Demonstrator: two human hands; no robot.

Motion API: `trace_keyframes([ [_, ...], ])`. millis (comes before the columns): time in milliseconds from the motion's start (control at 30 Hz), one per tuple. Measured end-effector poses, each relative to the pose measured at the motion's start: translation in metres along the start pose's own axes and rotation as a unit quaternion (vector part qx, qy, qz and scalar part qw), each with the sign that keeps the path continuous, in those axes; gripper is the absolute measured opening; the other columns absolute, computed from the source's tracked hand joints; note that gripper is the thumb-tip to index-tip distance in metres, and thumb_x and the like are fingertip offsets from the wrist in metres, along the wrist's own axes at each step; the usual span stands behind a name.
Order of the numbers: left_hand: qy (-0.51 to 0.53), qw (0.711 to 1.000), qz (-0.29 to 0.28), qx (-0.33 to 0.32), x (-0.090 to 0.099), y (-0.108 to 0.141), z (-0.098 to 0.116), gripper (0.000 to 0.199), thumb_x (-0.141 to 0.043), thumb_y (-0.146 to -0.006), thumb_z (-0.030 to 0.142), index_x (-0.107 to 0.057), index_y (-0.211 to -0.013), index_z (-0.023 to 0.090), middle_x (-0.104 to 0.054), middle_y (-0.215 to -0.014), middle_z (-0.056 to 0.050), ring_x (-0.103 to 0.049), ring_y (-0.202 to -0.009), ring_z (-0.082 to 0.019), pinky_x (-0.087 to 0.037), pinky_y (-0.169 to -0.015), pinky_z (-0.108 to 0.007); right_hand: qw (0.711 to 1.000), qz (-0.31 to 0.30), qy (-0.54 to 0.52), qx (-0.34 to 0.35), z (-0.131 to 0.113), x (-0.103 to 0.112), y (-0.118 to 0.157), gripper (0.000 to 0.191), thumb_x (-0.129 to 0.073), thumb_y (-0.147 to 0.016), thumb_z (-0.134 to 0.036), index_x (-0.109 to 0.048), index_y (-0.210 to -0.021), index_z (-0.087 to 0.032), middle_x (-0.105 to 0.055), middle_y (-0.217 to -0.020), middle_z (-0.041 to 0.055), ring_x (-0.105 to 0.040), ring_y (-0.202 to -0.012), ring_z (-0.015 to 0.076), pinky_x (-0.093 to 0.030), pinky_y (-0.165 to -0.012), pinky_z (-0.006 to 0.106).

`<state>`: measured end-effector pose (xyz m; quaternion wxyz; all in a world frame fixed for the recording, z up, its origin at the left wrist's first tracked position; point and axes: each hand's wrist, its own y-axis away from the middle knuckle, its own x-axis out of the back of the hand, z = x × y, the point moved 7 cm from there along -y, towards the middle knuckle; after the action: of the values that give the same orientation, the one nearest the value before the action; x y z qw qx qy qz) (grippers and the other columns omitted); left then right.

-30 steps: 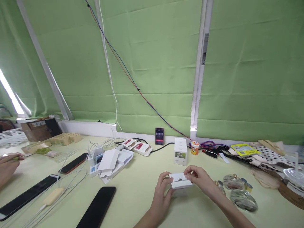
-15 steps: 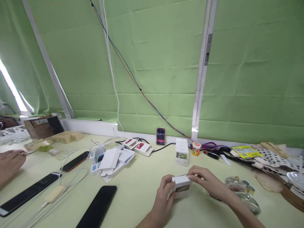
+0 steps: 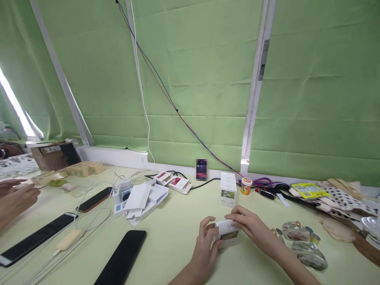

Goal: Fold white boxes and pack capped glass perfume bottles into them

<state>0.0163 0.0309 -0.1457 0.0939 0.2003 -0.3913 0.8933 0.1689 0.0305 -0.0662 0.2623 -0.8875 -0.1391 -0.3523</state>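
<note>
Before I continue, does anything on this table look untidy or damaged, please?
The white cartons left of centre look odd: heaped askew, some opened, whereas the white boxes beside the orange tub stand lined up. White cables sprawl loosely among the black phones. The picture-printed box in the left hand looks undamaged.

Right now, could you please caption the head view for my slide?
Left hand grips a white box; right hand touches its top.

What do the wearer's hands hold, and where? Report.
A white rectangular cardboard box: left hand grips its left side, right hand its top right edge.
</note>
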Motion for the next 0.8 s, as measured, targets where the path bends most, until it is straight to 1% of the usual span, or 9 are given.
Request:
trace_keyframes([
  [67, -0.008, 1.000, 0.006, 0.005, 0.001, 0.000, -0.003, 0.030, -0.046, -0.086, 0.007, -0.050, -0.110, 0.024, -0.039, -0.124, -0.011, -0.054, -0.108, -0.022, -0.048, -0.090, -0.038, 1.000, 0.009, 0.000, 0.004, 0.000, -0.001, 0.000, 0.032, -0.038, -0.095, -0.032, -0.066, -0.110, -0.028, -0.059, -0.092, 0.0060, -0.058, -0.085, 0.0200, -0.046, -0.076, 0.029],
  [167, -0.022, 1.000, 0.009, 0.013, 0.002, 0.001, -0.006, 0.031, -0.048, -0.085, 0.007, -0.049, -0.111, 0.023, -0.040, -0.124, -0.012, -0.047, -0.118, -0.025, -0.046, -0.094, -0.041, 1.000, 0.014, -0.004, 0.011, 0.000, -0.002, 0.000, 0.033, -0.037, -0.095, -0.030, -0.065, -0.112, -0.029, -0.059, -0.093, 0.0056, -0.058, -0.085, 0.0197, -0.046, -0.077, 0.029],
  [233, -0.022, 1.000, 0.010, 0.010, 0.001, 0.001, -0.007, 0.031, -0.048, -0.085, 0.007, -0.048, -0.110, 0.023, -0.039, -0.124, -0.012, -0.050, -0.115, -0.025, -0.047, -0.092, -0.040, 1.000, 0.014, -0.007, 0.006, 0.001, -0.002, -0.001, 0.031, -0.038, -0.095, -0.029, -0.066, -0.108, -0.028, -0.059, -0.093, 0.0059, -0.058, -0.087, 0.0200, -0.046, -0.077, 0.029],
  [333, -0.014, 1.000, 0.007, -0.008, 0.000, 0.002, -0.004, 0.031, -0.047, -0.085, 0.005, -0.048, -0.110, 0.024, -0.037, -0.125, -0.011, -0.057, -0.103, -0.021, -0.050, -0.087, -0.038, 1.000, 0.011, -0.005, -0.009, 0.003, -0.002, -0.001, 0.029, -0.040, -0.094, -0.028, -0.068, -0.099, -0.024, -0.057, -0.092, 0.0064, -0.057, -0.087, 0.0204, -0.046, -0.078, 0.029],
  [400, -0.014, 1.000, 0.007, -0.018, -0.001, 0.003, -0.001, 0.032, -0.046, -0.085, 0.005, -0.048, -0.110, 0.024, -0.038, -0.125, -0.011, -0.058, -0.099, -0.020, -0.051, -0.086, -0.038, 1.000, 0.007, 0.000, -0.013, 0.003, -0.003, -0.002, 0.029, -0.040, -0.094, -0.028, -0.069, -0.097, -0.023, -0.055, -0.092, 0.0065, -0.057, -0.088, 0.0205, -0.046, -0.078, 0.030],
  [533, -0.013, 0.999, 0.013, -0.027, 0.000, 0.003, 0.002, 0.030, -0.047, -0.084, 0.006, -0.047, -0.108, 0.024, -0.039, -0.123, -0.011, -0.059, -0.098, -0.020, -0.052, -0.084, -0.038, 1.000, -0.005, 0.002, -0.013, 0.002, -0.003, -0.002, 0.029, -0.040, -0.094, -0.028, -0.069, -0.096, -0.024, -0.054, -0.092, 0.0061, -0.057, -0.087, 0.0205, -0.045, -0.079, 0.031],
  [700, -0.008, 1.000, 0.001, -0.017, -0.001, 0.004, 0.003, 0.031, -0.046, -0.086, 0.006, -0.044, -0.110, 0.025, -0.039, -0.124, -0.011, -0.057, -0.100, -0.020, -0.051, -0.086, -0.040, 1.000, -0.012, 0.001, -0.010, -0.002, -0.002, -0.002, 0.029, -0.042, -0.094, -0.027, -0.071, -0.097, -0.025, -0.054, -0.090, 0.0055, -0.057, -0.085, 0.0198, -0.045, -0.077, 0.029],
  [800, -0.013, 1.000, 0.001, -0.023, -0.001, 0.004, 0.005, 0.031, -0.044, -0.086, 0.007, -0.043, -0.111, 0.025, -0.040, -0.124, -0.011, -0.056, -0.102, -0.020, -0.051, -0.086, -0.039, 1.000, -0.015, 0.004, -0.011, -0.003, -0.002, -0.003, 0.029, -0.042, -0.093, -0.024, -0.071, -0.097, -0.025, -0.053, -0.090, 0.0051, -0.057, -0.085, 0.0195, -0.045, -0.076, 0.029],
])
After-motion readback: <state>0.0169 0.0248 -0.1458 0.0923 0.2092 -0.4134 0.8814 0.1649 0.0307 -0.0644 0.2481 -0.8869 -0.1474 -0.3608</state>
